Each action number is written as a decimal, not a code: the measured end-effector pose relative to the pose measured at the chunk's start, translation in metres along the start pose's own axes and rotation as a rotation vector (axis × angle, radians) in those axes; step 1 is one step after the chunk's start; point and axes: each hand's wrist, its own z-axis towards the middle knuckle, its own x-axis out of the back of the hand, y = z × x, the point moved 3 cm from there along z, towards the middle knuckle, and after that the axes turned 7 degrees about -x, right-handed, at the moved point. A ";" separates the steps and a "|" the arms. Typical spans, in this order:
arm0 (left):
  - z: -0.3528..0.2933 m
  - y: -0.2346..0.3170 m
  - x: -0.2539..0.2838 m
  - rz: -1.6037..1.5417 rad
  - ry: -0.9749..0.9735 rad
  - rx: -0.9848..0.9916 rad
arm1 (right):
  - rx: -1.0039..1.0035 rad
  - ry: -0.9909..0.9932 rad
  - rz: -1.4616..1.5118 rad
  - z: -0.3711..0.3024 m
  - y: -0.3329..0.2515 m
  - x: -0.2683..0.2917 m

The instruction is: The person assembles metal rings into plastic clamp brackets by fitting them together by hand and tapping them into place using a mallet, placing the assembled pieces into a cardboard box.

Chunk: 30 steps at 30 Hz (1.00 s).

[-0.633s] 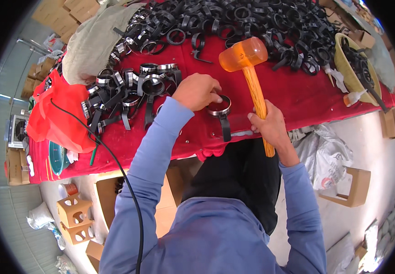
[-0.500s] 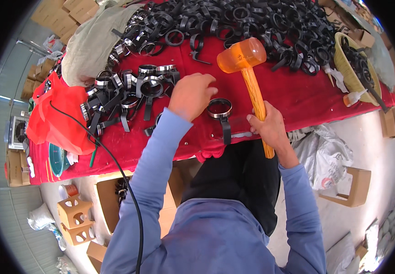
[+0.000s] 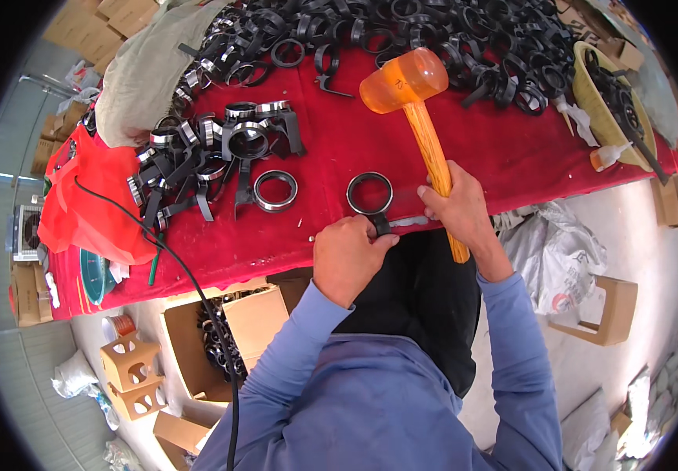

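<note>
With fingers wrapped round its wooden handle, my right hand (image 3: 464,206) holds a mallet (image 3: 427,145) whose translucent orange head is raised over the cloth. My left hand (image 3: 351,255) grips the short black handle of a ring-shaped part (image 3: 369,193) at the table's front edge. That ring lies flat on the red cloth, black with a thin bright rim. Left of it rests another ring part with a silver band (image 3: 275,191). Beyond that is a heap of black parts with silver rings (image 3: 198,153).
A large pile of black ring parts (image 3: 433,31) covers the back of the red-clothed table (image 3: 319,149). At the right stands a yellow basket (image 3: 590,102) near a small bottle (image 3: 607,157). A red bag (image 3: 92,204), black cable (image 3: 198,279) and open carton (image 3: 186,353) are at the left.
My left hand has come back toward me and taken hold of the ring part's handle. A silver-banded ring behind it is now uncovered. The mallet stays raised in my right hand, slightly shifted left.
</note>
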 end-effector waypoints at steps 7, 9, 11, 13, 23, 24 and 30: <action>-0.024 0.015 -0.004 -0.189 0.078 0.071 | 0.001 0.009 0.004 0.002 0.005 0.003; -0.038 0.013 -0.012 -0.246 0.129 0.067 | -0.009 -0.001 0.005 0.001 0.002 0.002; -0.047 0.010 -0.021 -0.221 0.076 0.062 | -0.015 -0.009 0.005 0.001 0.002 0.001; -0.053 0.006 -0.043 -0.811 -0.074 0.432 | 0.028 0.020 0.038 0.001 0.004 0.000; -0.055 -0.003 -0.089 -0.981 0.003 0.305 | 0.046 0.066 0.078 -0.004 0.007 0.003; -0.054 0.000 -0.092 -1.026 0.004 0.308 | 0.040 0.071 0.111 -0.008 0.008 0.007; -0.050 -0.003 -0.094 -0.963 0.060 0.197 | -0.073 0.124 0.067 -0.084 -0.004 0.031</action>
